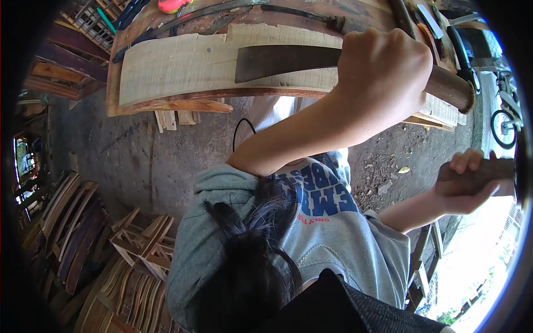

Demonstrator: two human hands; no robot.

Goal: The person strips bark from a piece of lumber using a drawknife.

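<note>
My left hand (383, 69) reaches across my body and is closed around the brown handle of a machete (283, 62). The dark, broad blade points left and lies over a pale, slightly curved wooden plank (172, 66) in this view. Its handle sticks out to the right past my fist. Out to the right, away from the bench, my right hand (469, 175) grips a brown piece of wood (502, 169), with fingers above and thumb below. The far end of that piece runs to the frame's dark edge.
The plank lies on a wooden workbench (355, 8) with a red tape measure (173, 4) and a long dark blade (208, 10). Curved wooden parts (72, 233) and a wooden frame (144, 241) stand at left. A bicycle wheel (503, 129) shows at right.
</note>
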